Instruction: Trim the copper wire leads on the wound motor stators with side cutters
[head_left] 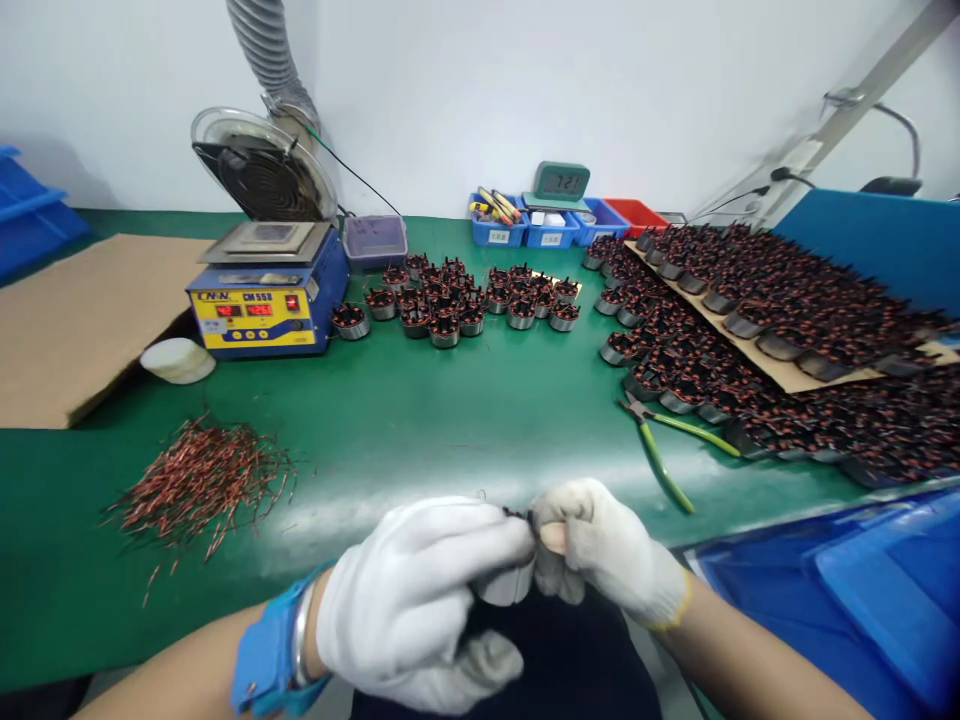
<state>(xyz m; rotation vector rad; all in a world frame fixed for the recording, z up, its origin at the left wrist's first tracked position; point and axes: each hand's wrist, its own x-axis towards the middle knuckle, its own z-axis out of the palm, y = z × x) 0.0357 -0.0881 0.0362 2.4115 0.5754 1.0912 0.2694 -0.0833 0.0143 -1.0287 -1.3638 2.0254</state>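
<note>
Both my hands wear white gloves and meet at the near edge of the green table. My left hand (pixel 427 595) is closed around a motor stator (pixel 508 586), whose silver side wall shows below the fingers; most of its top is covered. At the stator's right side, my right hand (pixel 596 545) pinches with a bare thumb tip showing through the glove. What lies in that pinch is hidden by the fingers. Green-handled cutting pliers (pixel 660 440) lie open on the table, beyond my right hand. A heap of copper wire offcuts (pixel 206 480) lies to the left.
Several wound stators (pixel 444 325) stand mid-table, with many more crowded and stacked on cardboard (pixel 795 377) at right. A blue solder pot unit (pixel 262 300) with a fume hood stands at back left. Small bins (pixel 499 235) and a clock (pixel 561 180) line the wall.
</note>
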